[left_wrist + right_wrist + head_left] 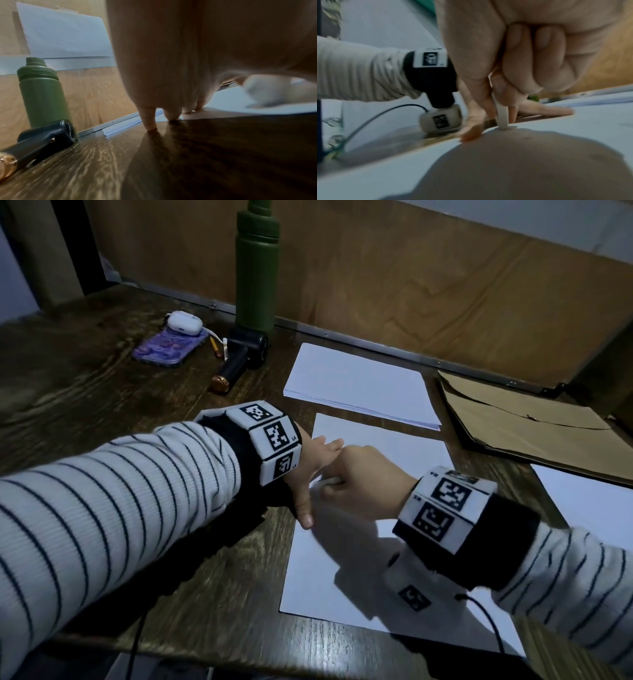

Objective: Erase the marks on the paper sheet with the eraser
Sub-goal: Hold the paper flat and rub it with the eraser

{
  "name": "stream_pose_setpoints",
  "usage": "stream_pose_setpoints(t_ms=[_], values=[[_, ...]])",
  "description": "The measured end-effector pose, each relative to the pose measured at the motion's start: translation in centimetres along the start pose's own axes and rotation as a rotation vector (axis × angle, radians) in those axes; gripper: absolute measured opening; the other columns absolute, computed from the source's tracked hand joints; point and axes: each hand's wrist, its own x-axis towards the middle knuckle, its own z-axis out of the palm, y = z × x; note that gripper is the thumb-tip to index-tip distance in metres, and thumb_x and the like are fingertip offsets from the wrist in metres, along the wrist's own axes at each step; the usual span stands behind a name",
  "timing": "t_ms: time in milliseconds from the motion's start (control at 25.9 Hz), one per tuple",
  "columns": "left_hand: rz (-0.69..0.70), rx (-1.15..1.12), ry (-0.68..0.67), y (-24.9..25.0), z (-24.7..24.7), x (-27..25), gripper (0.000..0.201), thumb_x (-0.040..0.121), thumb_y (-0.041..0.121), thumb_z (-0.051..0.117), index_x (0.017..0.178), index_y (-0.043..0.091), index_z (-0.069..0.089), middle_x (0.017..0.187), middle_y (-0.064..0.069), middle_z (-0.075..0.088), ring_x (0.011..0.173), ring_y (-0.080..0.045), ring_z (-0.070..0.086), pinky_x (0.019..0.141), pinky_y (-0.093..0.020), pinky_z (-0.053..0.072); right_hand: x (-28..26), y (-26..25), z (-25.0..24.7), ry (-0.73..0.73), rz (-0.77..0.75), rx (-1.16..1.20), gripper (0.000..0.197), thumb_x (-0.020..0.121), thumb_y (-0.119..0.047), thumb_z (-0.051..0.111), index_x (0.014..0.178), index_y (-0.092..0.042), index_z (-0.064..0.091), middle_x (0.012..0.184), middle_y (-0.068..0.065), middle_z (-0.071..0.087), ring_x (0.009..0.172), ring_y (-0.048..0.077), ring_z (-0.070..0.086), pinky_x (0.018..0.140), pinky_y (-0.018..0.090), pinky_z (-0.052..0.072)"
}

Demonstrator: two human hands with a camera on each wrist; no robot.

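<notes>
A white paper sheet (329,570) lies on the dark wooden table in front of me. My left hand (308,474) presses flat on its left edge, fingers spread and straight, thumb tip (306,520) at the sheet's border. In the left wrist view its fingertips (150,125) rest on wood and paper. My right hand (356,474) is curled round a white eraser (328,481) and holds its end down on the sheet (556,135). The right wrist view shows the eraser (502,117) pinched between thumb and fingers, its tip touching the paper. No marks are visible.
A stack of white paper (359,385) lies behind the sheet, a brown envelope (527,426) to the right, another sheet (592,505) at far right. A green bottle (257,265), a black handheld device (239,354), a phone (168,347) and an earbud case (185,323) stand at back left.
</notes>
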Motion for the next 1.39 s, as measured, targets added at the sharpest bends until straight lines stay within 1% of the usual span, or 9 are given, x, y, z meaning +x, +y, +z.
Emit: stream_pose_setpoints(t_ms=[193,347,424,617,849,926,1042,1273,1389], values=[[0.033,-0.037,-0.017,-0.3,-0.1,0.2,0.132,0.065,0.052,0.078,0.149,0.022,-0.019,0.158,0.003,-0.021,0.146,-0.016,-0.012,0.117,-0.041,0.004,0.2,1.4,-0.5,0.077,0.18,0.024,0.034,0.086,-0.02,0.056,0.055,-0.012,0.043,0.058,0.004,0.043,0.07,0.024,0.043,0.055,0.025,0.033],[0.044,-0.051,0.03,0.1,-0.2,0.2,0.132,0.066,0.045,0.081,0.15,0.021,-0.017,0.159,0.002,-0.016,0.147,-0.02,-0.007,0.117,-0.039,0.005,0.1,0.4,-0.2,0.039,0.073,-0.031,0.011,0.089,-0.023,0.054,0.092,-0.013,0.059,0.09,0.011,0.053,0.082,0.024,0.045,0.067,0.027,0.036],[0.01,-0.053,0.059,0.4,-0.1,0.2,0.128,0.069,0.039,0.081,0.151,0.019,-0.016,0.159,-0.001,-0.013,0.147,-0.02,-0.002,0.114,-0.032,0.008,-0.3,-0.7,0.6,0.008,-0.014,0.033,0.027,0.09,-0.024,0.055,0.111,-0.009,0.062,0.104,0.015,0.058,0.089,0.025,0.047,0.075,0.025,0.034],[0.041,-0.03,-0.008,-0.3,-0.3,0.1,0.131,0.066,0.051,0.078,0.149,0.021,-0.019,0.158,0.004,-0.02,0.147,-0.016,-0.011,0.117,-0.041,0.005,0.6,2.1,-0.8,0.118,0.281,-0.065,0.029,0.089,-0.02,0.051,0.063,-0.009,0.044,0.063,0.007,0.043,0.073,0.026,0.044,0.053,0.025,0.033],[0.04,-0.053,0.026,-0.1,0.0,0.4,0.132,0.065,0.045,0.081,0.15,0.019,-0.017,0.158,0.002,-0.02,0.146,-0.016,-0.011,0.117,-0.04,0.004,-0.8,-0.2,0.8,-0.016,-0.031,-0.05,0.017,0.09,-0.025,0.055,0.089,-0.018,0.039,0.092,0.006,0.043,0.084,0.021,0.039,0.063,0.021,0.036],[0.038,-0.034,0.011,-0.2,-0.1,0.4,0.132,0.065,0.049,0.079,0.149,0.019,-0.018,0.158,0.002,-0.021,0.146,-0.016,-0.012,0.117,-0.039,0.003,-0.6,0.6,0.2,0.003,0.038,-0.088,0.013,0.089,-0.024,0.054,0.082,-0.017,0.046,0.085,0.006,0.048,0.081,0.022,0.042,0.069,0.027,0.042],[0.034,-0.015,-0.017,-0.2,-0.2,0.1,0.131,0.066,0.052,0.077,0.149,0.019,-0.02,0.157,0.004,-0.022,0.146,-0.015,-0.013,0.118,-0.04,0.004,0.0,2.9,-1.0,0.111,0.305,-0.063,0.035,0.087,-0.018,0.052,0.056,-0.011,0.036,0.06,0.007,0.037,0.072,0.025,0.04,0.05,0.026,0.03],[0.03,-0.031,-0.019,0.1,-0.2,0.3,0.132,0.066,0.046,0.079,0.149,0.017,-0.02,0.157,0.002,-0.023,0.146,-0.017,-0.013,0.117,-0.041,0.003,-1.8,-0.9,0.9,-0.016,-0.019,-0.022,0.022,0.09,-0.024,0.054,0.074,-0.014,0.042,0.076,0.008,0.043,0.073,0.023,0.039,0.055,0.02,0.029],[0.026,-0.01,-0.026,0.0,-0.4,0.1,0.131,0.067,0.051,0.077,0.148,0.02,-0.02,0.157,0.004,-0.024,0.146,-0.014,-0.013,0.117,-0.039,0.004,-0.9,1.4,-0.3,0.11,0.208,-0.051,0.041,0.088,-0.022,0.051,0.054,-0.013,0.029,0.057,0.006,0.031,0.066,0.026,0.037,0.049,0.027,0.026]])
